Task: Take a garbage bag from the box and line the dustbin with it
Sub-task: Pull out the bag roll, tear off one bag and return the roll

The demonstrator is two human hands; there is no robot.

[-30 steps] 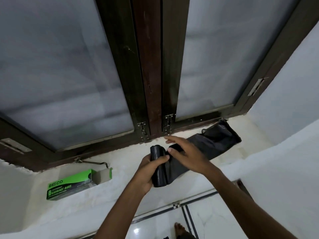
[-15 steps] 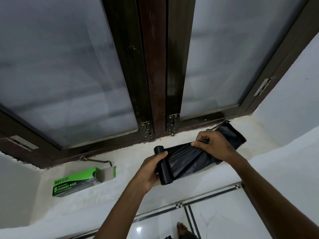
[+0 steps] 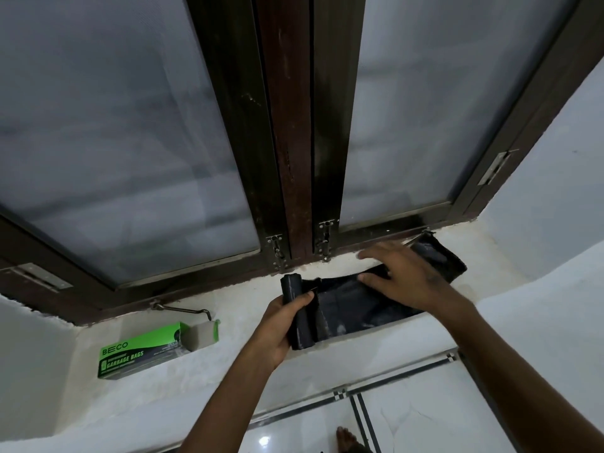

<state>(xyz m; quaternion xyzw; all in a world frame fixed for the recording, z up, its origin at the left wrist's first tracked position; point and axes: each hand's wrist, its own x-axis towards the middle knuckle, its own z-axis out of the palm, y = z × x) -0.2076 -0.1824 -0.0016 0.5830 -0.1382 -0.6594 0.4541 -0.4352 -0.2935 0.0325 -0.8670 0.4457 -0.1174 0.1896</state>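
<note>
A black roll of garbage bags stands on end at the front of the white window sill, and my left hand grips it. One unrolled black bag stretches from the roll to the right along the sill, its far end near the window frame. My right hand lies flat on top of that bag, fingers spread, pressing it down. The green garbage bag box lies on the sill at the left with its right end flap open. No dustbin is in view.
A dark wooden window frame with frosted panes rises right behind the sill, with bolts at its base and a metal stay hook lying near the box. White tiled floor and a bare foot show below.
My right hand let go of the bag's far part, moved back left and now lies flat on it with fingers spread. The left hand kept hold of the roll.
</note>
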